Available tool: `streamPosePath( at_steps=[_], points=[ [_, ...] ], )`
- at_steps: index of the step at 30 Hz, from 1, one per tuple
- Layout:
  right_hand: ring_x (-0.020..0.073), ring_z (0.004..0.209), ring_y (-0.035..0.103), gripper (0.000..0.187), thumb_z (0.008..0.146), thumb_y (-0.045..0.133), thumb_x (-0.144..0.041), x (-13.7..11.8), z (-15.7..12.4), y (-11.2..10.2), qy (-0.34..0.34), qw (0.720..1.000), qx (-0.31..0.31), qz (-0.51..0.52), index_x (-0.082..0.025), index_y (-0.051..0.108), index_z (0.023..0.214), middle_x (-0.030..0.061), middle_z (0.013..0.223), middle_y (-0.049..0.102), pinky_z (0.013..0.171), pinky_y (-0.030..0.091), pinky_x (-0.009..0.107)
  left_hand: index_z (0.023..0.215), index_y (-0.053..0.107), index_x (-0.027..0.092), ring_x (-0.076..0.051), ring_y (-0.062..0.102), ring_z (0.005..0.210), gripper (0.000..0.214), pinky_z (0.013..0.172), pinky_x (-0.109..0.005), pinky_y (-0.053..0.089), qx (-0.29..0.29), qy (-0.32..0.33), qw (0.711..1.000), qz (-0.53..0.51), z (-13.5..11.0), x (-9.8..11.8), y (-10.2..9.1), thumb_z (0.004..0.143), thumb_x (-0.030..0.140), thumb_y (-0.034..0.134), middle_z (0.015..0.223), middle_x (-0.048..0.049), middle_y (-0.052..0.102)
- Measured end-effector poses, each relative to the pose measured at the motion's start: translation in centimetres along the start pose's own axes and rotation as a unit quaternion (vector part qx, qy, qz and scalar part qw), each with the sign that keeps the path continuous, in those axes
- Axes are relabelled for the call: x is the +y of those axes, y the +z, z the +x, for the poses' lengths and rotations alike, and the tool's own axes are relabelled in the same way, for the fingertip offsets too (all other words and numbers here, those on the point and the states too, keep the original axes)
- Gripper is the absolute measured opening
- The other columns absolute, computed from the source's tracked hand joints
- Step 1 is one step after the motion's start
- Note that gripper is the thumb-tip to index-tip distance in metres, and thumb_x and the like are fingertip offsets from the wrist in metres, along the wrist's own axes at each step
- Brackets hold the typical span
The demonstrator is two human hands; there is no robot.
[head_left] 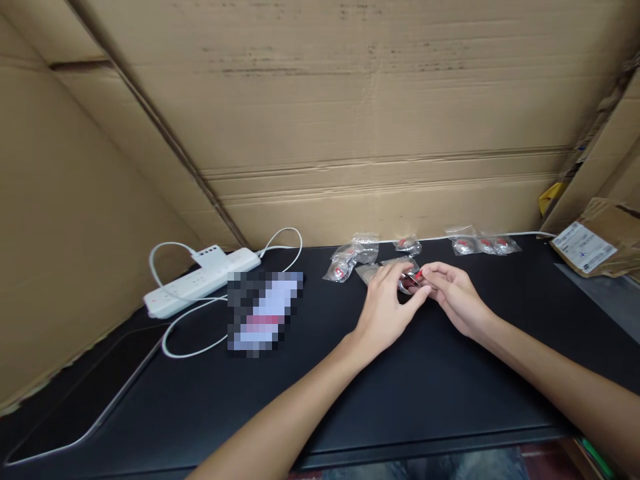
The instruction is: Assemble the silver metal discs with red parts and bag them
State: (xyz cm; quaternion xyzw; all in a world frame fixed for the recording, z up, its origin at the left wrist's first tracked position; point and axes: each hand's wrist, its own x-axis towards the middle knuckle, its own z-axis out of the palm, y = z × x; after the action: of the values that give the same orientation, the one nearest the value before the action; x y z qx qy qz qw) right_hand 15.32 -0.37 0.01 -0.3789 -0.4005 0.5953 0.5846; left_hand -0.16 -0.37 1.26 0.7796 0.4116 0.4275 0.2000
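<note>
Near the back of the black table, my two hands meet over a small round shiny metal piece (411, 280). My left hand (385, 307) grips its edge between thumb and fingers. My right hand (457, 297) pinches a small red piece (419, 274) against the metal piece's right side; whether the two are joined I cannot tell. Just behind my left hand lies a clear plastic bag (367, 272), partly covered by the fingers. To the left are bagged silver discs with red marks (339, 269), and another bagged disc (407, 245) lies behind my hands.
More bagged discs (483, 245) lie at the back right. A white power strip (200, 283) with cables and a blurred-out phone-like object (265, 313) are to the left. At the front left is a dark glossy panel (85, 393). A brown labelled parcel (600, 237) sits right; cardboard walls (375, 120) surround the table.
</note>
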Motion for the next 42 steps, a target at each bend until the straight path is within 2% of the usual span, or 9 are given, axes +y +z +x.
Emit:
streamPosePath(
  at_steps=[4, 8, 14, 22, 30, 33, 36, 39, 42],
  points=[
    [0.0151, 0.076, 0.066, 0.025, 0.07, 0.084, -0.036, 0.2, 0.1, 0.0, 0.008, 1.0, 0.001, -0.014, -0.019, 0.068, 0.077, 0.0009, 0.082, 0.067, 0.081, 0.052, 0.033, 0.113, 0.065, 0.019, -0.021, 0.068, 0.092, 0.029, 0.088, -0.041, 0.055, -0.007, -0.014, 1.0, -0.016, 0.0, -0.2, 0.1, 0.086, 0.027, 0.068, 0.107, -0.0065, 0.071],
    [0.0146, 0.078, 0.063, 0.024, 0.073, 0.082, -0.038, -0.1, 0.2, -0.2, -0.014, 0.997, -0.004, -0.073, -0.019, 0.069, 0.079, 0.001, 0.082, 0.066, 0.078, 0.054, 0.031, 0.12, 0.061, 0.018, -0.023, 0.066, 0.099, 0.033, 0.089, -0.041, 0.054, -0.01, -0.003, 1.0, 0.02, 0.1, -0.6, -0.1, 0.088, 0.027, 0.065, 0.112, -0.009, 0.068],
    [0.017, 0.08, 0.064, 0.022, 0.084, 0.073, -0.041, -0.5, 0.2, -0.6, 0.048, 0.989, -0.129, -0.046, -0.02, 0.07, 0.091, 0.0047, 0.092, 0.068, 0.076, 0.056, 0.036, 0.134, 0.048, 0.018, -0.023, 0.065, 0.103, 0.048, 0.092, -0.041, 0.053, -0.039, 0.054, 0.997, 0.028, 0.2, -1.0, -0.6, 0.089, 0.022, 0.063, 0.12, -0.0106, 0.065],
    [0.013, 0.069, 0.059, 0.021, 0.09, 0.068, -0.037, -0.2, 1.2, -1.7, 0.095, 0.983, -0.154, 0.021, -0.016, 0.068, 0.087, 0.0023, 0.077, 0.063, 0.068, 0.053, 0.029, 0.133, 0.047, 0.02, -0.025, 0.055, 0.124, 0.047, 0.106, -0.044, 0.045, -0.077, 0.107, 0.991, 0.023, -0.1, -1.3, -0.5, 0.09, 0.023, 0.065, 0.133, -0.0113, 0.058],
    [0.0155, 0.077, 0.061, 0.027, 0.09, 0.066, -0.041, -1.0, 0.2, -1.2, 0.115, 0.971, -0.211, 0.016, -0.017, 0.072, 0.101, 0.0072, 0.094, 0.069, 0.07, 0.053, 0.031, 0.132, 0.049, 0.023, -0.024, 0.055, 0.125, 0.044, 0.105, -0.043, 0.046, -0.077, 0.099, 0.992, 0.0, -0.2, -0.4, -0.8, 0.092, 0.033, 0.064, 0.133, -0.0097, 0.059],
    [0.0138, 0.071, 0.06, 0.028, 0.089, 0.067, -0.044, -1.2, 0.4, -1.3, 0.109, 0.974, -0.199, 0.006, -0.018, 0.072, 0.095, 0.0058, 0.089, 0.069, 0.066, 0.051, 0.028, 0.134, 0.048, 0.024, -0.025, 0.054, 0.125, 0.047, 0.105, -0.044, 0.045, -0.077, 0.094, 0.993, -0.002, -0.1, -0.2, -1.0, 0.091, 0.037, 0.064, 0.135, -0.0094, 0.057],
    [0.0145, 0.067, 0.06, 0.036, 0.088, 0.064, -0.052, -1.5, 1.1, -1.9, 0.105, 0.983, -0.153, -0.002, -0.017, 0.071, 0.094, 0.0062, 0.083, 0.069, 0.065, 0.051, 0.029, 0.132, 0.049, 0.023, -0.025, 0.056, 0.12, 0.041, 0.103, -0.044, 0.046, -0.05, 0.086, 0.995, 0.013, 0.2, -0.6, -1.3, 0.094, 0.037, 0.059, 0.132, -0.009, 0.06],
    [0.0157, 0.064, 0.062, 0.042, 0.088, 0.062, -0.056, -2.0, 1.8, -2.7, 0.096, 0.992, -0.079, -0.012, -0.016, 0.07, 0.098, 0.0081, 0.083, 0.071, 0.063, 0.052, 0.03, 0.115, 0.06, 0.021, -0.022, 0.058, 0.108, 0.021, 0.096, -0.041, 0.047, -0.034, 0.088, 0.994, 0.059, 0.6, -1.7, -1.6, 0.098, 0.029, 0.05, 0.114, -0.0061, 0.066],
    [0.0162, 0.06, 0.062, 0.044, 0.087, 0.062, -0.058, -2.4, 2.2, -3.3, 0.083, 0.996, -0.022, -0.028, -0.016, 0.068, 0.097, 0.0098, 0.081, 0.072, 0.058, 0.051, 0.03, 0.107, 0.064, 0.019, -0.023, 0.055, 0.101, 0.018, 0.093, -0.039, 0.047, -0.06, 0.096, 0.985, 0.131, 0.7, -2.9, -1.5, 0.097, 0.023, 0.048, 0.104, -0.0059, 0.066]
  ],
)
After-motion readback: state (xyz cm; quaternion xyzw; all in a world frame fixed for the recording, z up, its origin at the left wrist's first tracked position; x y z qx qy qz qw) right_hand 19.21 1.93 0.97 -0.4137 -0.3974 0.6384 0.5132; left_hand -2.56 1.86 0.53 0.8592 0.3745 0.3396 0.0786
